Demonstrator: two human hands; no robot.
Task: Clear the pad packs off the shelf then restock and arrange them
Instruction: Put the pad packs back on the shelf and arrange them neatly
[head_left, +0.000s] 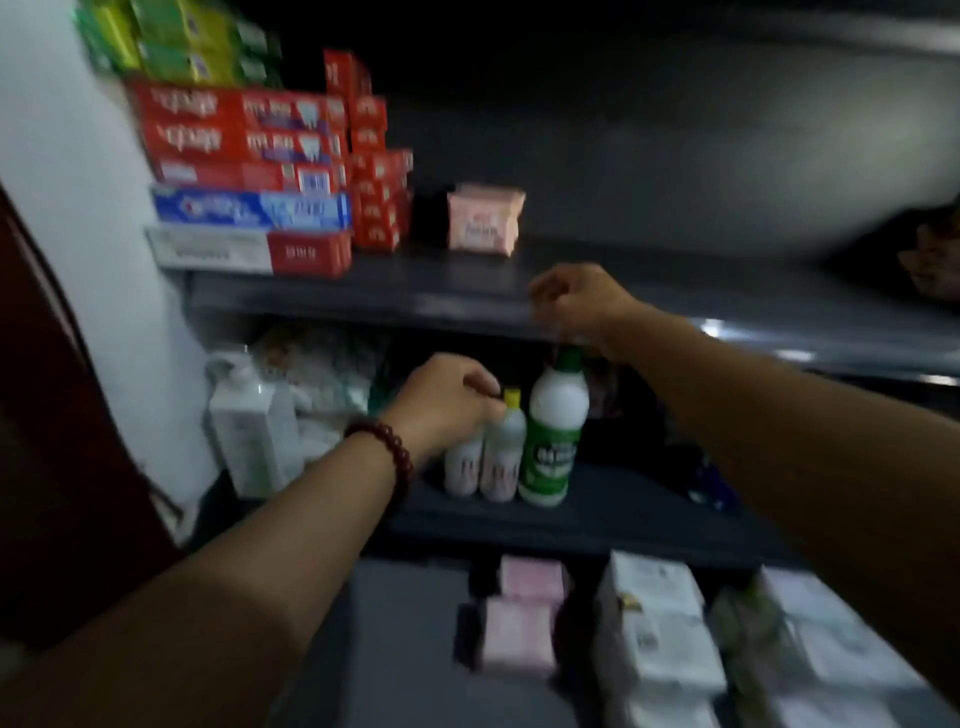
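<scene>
One pink soft-wrapped pad pack (485, 221) stands alone on the dark grey shelf board (415, 291), beyond and slightly left of my right hand (582, 306). My right hand hangs in front of that board's front edge, knuckles up, fingers curled under; blur prevents telling whether they pinch anything. My left hand (447, 402), with a dark red bead bracelet (384, 447) at the wrist, sits lower, fingers curled beside the yellow-capped white bottle (504, 452); I cannot tell whether they touch it. A larger white bottle with a green label and cap (553, 431) stands just right of my left hand, directly under my right. Stacked red, blue and green cartons (244, 171) fill the board far left of my right hand. Below both forearms lie pink packs (522, 618) and white packs (654, 623).
</scene>
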